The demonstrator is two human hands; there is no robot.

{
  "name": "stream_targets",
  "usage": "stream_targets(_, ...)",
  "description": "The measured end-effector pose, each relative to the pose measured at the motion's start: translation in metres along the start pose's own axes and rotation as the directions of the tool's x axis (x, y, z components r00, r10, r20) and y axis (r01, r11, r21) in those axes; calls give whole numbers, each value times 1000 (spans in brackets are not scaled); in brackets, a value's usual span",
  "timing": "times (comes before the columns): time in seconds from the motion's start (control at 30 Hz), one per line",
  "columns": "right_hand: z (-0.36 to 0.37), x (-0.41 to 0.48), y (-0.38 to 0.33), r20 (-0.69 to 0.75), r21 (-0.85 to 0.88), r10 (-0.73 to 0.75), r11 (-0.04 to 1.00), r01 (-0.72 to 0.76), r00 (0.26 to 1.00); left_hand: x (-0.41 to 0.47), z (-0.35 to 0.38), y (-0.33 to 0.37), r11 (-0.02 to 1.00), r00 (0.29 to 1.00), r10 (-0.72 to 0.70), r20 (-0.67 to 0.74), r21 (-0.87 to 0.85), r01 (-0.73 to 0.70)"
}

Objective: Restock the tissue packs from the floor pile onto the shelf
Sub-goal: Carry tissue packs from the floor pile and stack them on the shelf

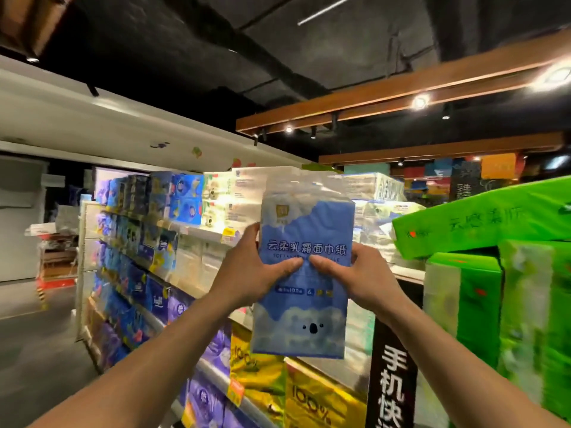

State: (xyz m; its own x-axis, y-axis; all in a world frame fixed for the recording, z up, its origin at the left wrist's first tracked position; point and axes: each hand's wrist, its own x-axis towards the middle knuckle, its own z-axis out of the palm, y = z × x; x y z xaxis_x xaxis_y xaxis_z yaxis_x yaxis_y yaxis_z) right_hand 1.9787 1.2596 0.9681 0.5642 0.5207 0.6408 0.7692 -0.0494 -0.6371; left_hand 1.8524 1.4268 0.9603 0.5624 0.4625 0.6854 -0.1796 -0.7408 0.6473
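A blue tissue pack (304, 316) with white cloud print and a small koala face is held upright at chest height in front of the shelf (197, 230). My left hand (250, 270) grips its left edge, thumb across the front. My right hand (346, 270) grips its right edge the same way, and the two thumbs nearly meet on the pack's front. The shelf behind holds white and clear tissue packs (247, 196) on its upper levels. The floor pile is out of view.
Blue and purple packs (139, 264) fill the shelf rows to the left. Yellow packs (278, 393) sit low in front. A stack of green packs (500, 273) stands close on the right, beside a black sign (392, 375). A grey floor aisle (40, 350) lies to the left.
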Motion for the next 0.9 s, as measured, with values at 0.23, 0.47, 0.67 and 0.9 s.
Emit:
stream_targets(0.23,21,103,50,-146,-173,-11,985,-15,989,129,46,-75,986,988,150,38,-75,-147)
stream_targets(0.47,16,204,65,-349,-283,-21,955,-84,937,271,88,-105,922,934,337,117,-241,-302)
stream_targets(0.67,0,256,92,-472,-365,28,904,-224,881,343,148,-115,886,893,402,201,-333,-324)
stream_targets(0.9,-5,279,145,-484,-429,78,847,-314,872,371,204,-134,924,885,383,264,-104,-369)
